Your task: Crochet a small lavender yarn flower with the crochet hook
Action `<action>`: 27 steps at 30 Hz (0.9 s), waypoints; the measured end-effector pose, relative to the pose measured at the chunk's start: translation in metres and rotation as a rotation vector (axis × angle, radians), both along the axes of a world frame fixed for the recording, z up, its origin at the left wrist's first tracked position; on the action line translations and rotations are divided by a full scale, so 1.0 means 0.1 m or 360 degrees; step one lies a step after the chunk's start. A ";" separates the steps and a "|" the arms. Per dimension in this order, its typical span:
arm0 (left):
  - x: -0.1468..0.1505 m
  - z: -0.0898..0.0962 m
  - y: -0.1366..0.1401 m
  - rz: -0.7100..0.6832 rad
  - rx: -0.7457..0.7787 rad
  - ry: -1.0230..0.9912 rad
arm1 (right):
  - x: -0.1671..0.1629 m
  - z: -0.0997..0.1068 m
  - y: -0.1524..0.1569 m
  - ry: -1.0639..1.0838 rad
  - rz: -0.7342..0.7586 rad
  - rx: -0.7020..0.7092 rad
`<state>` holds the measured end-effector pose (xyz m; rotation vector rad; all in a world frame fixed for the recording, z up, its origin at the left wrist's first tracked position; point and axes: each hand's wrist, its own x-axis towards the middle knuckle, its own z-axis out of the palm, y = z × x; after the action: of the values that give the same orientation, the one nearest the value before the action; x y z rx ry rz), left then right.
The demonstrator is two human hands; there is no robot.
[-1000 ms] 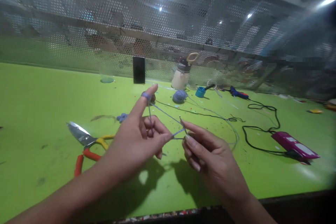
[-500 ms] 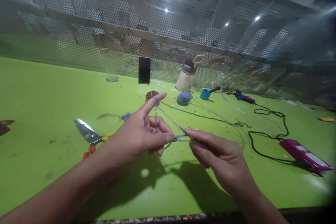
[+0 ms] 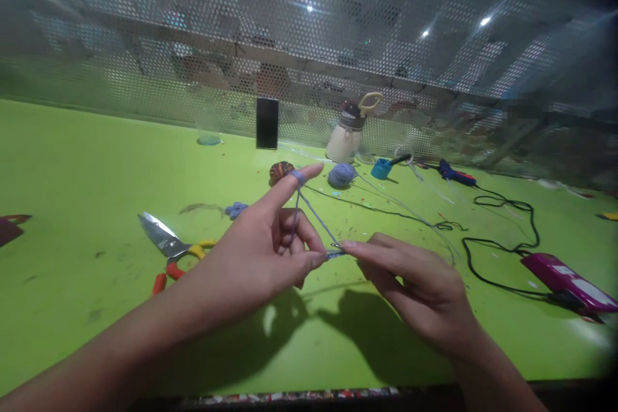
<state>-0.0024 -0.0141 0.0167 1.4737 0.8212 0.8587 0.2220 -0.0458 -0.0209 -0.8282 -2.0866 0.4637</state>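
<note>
The left hand is pinching some purple yarn, looped round its index finger too. Right hand has a hook pinched, tip by the yarn between both hands.

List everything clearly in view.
Screen: 1, grey, back
Table: 1, green, foreground
Cup: 1, clear, back
Slab: 1, black, back
Bottle: 1, whitish, back
Container: 1, blue, back
Gun-shaped tool: 1, blue, back
Box: 1, magenta, right
Cord: 1, black, right
Patterned ball: 1, multicoloured, centre
Yarn ball: 1, lilac, centre
Yarn piece: 1, lilac, left
Scissors: 1, red-yellow, left
Edge object: 1, maroon, left
Small object: 1, yellow, right
Strand: 1, lilac, centre
Hook: 1, metallic, centre
Left hand: 1, centre
Right hand: 1, centre-right
</note>
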 end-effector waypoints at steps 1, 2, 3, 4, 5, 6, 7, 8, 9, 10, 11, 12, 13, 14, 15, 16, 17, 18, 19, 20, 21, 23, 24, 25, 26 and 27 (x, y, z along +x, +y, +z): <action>0.00 0.00 0.00 0.0000 0.0008 0.0007 | 0.01 0.00 0.00 -0.0018 -0.0007 -0.0001; 0.00 0.00 0.00 0.0004 0.0014 0.0009 | 0.02 0.00 0.00 -0.0038 -0.0010 0.0001; 0.00 -0.01 0.00 0.0004 0.0020 0.0010 | 0.03 0.00 -0.01 -0.0061 -0.0010 0.0002; 0.00 -0.01 0.00 0.0006 0.0031 0.0007 | 0.04 0.00 -0.01 -0.0087 -0.0008 0.0005; 0.00 -0.02 0.00 0.0010 0.0045 0.0008 | 0.05 0.00 -0.02 -0.0119 -0.0004 0.0006; 0.00 -0.02 0.00 0.0014 0.0062 0.0014 | 0.06 0.00 -0.02 -0.0154 0.0001 0.0009; 0.00 -0.03 0.00 0.0017 0.0084 0.0023 | 0.07 0.01 -0.03 -0.0188 0.0002 0.0014; 0.00 -0.04 0.00 0.0025 0.0110 0.0031 | 0.07 0.01 -0.03 -0.0226 -0.0002 0.0020; 0.00 -0.04 -0.01 0.0038 0.0137 0.0041 | 0.08 0.02 -0.03 -0.0258 -0.0010 0.0034; 0.00 -0.05 -0.01 0.0047 0.0161 0.0049 | 0.08 0.02 -0.03 -0.0290 -0.0019 0.0033; 0.00 -0.06 -0.01 0.0048 0.0177 0.0056 | 0.08 0.02 -0.03 -0.0324 -0.0024 0.0040; 0.00 -0.06 -0.01 0.0052 0.0186 0.0056 | 0.09 0.02 -0.03 -0.0349 -0.0034 0.0048; 0.00 -0.07 -0.01 0.0051 0.0187 0.0058 | 0.09 0.02 -0.03 -0.0370 -0.0040 0.0059; 0.00 -0.07 -0.01 0.0042 0.0184 0.0061 | 0.09 0.02 -0.03 -0.0385 -0.0047 0.0073; 0.00 -0.07 -0.01 0.0032 0.0182 0.0058 | 0.09 0.02 -0.03 -0.0390 -0.0052 0.0087; 0.00 -0.08 -0.01 0.0024 0.0178 0.0049 | 0.09 0.02 -0.03 -0.0392 -0.0053 0.0099; -0.01 -0.08 -0.01 0.0020 0.0173 0.0037 | 0.09 0.02 -0.03 -0.0392 -0.0054 0.0106; -0.01 -0.08 0.00 0.0014 0.0167 0.0026 | 0.09 0.01 -0.03 -0.0396 -0.0054 0.0110; -0.01 -0.08 0.00 0.0012 0.0162 0.0016 | 0.08 0.01 -0.03 -0.0399 -0.0056 0.0109; -0.01 -0.08 -0.01 0.0019 0.0161 0.0007 | 0.08 0.01 -0.02 -0.0397 -0.0060 0.0109; 0.00 -0.07 -0.01 0.0027 0.0166 0.0006 | 0.08 0.01 -0.02 -0.0393 -0.0062 0.0108; 0.00 -0.07 -0.01 0.0041 0.0194 0.0012 | 0.07 0.00 -0.02 -0.0375 -0.0066 0.0105; 0.00 -0.08 -0.01 0.0046 0.0210 0.0019 | 0.07 0.00 -0.02 -0.0362 -0.0065 0.0105; 0.00 -0.08 0.00 0.0050 0.0224 0.0028 | 0.07 -0.01 -0.02 -0.0354 -0.0067 0.0104; 0.00 -0.08 0.00 0.0050 0.0234 0.0041 | 0.07 -0.01 -0.02 -0.0350 -0.0068 0.0105; 0.00 -0.08 0.00 0.0052 0.0244 0.0054 | 0.07 -0.01 -0.02 -0.0349 -0.0071 0.0108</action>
<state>-0.0021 -0.0142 0.0086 1.6164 0.8213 0.9402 0.2286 -0.0478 -0.0221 -0.9181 -2.2656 0.2863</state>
